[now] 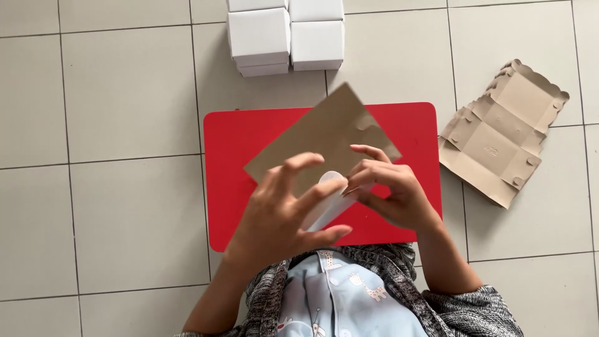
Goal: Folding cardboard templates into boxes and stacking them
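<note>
Above the red table's near edge, the left hand and right hand pinch a tilted brown cardboard blank, white boxes beyond the far edge, another flat blank on the floor right.

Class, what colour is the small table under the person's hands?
Red: the small table is plain red, seen best in the head view, beneath the brown cardboard sheet.

Boxes behind table, flat cardboard right
</note>
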